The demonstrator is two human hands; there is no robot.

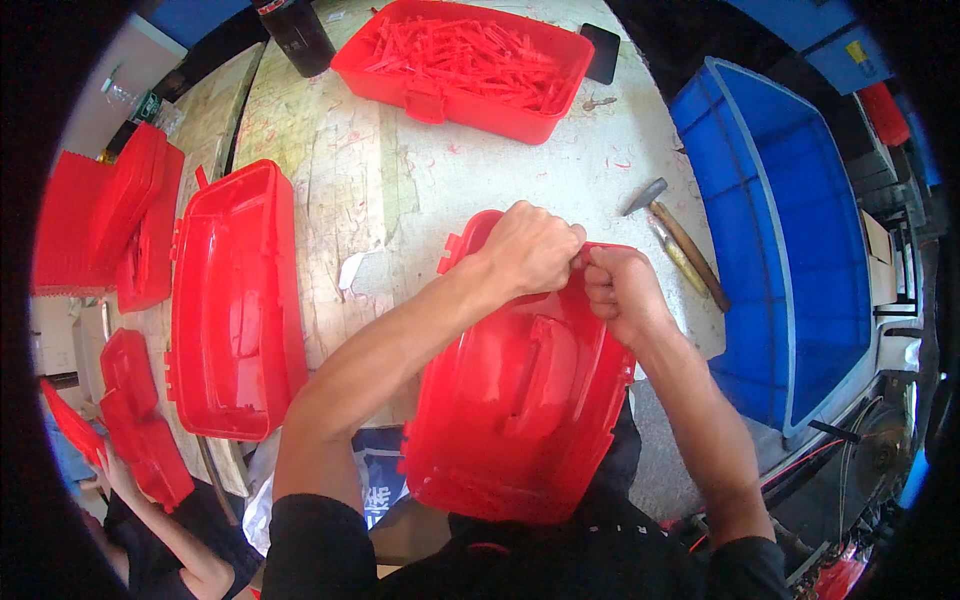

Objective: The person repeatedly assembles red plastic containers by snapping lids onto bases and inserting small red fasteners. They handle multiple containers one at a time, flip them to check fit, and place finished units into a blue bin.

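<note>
A red plastic box lid point(500, 420) with a raised bar along its middle lies tilted in front of me, its inside facing up. My left hand point(537, 248) reaches across it, fingers curled into a fist at the far rim. Beside it my right hand point(627, 290) is closed on the same rim, thumb and fingers pinched. The two thumbs almost meet there. Whether a small part sits between the fingertips is hidden. Beyond my hands, a red box point(470, 115) is filled with thin red plastic pieces point(460, 62).
Left of me lies an open red box shell point(237, 310), with stacked red parts point(105, 215) farther left. A hammer point(690, 245) rests on the worktable point(390, 180), near a large blue crate point(780, 250). Another person's hand point(118, 475) holds a red part. A dark bottle point(297, 38) stands far back.
</note>
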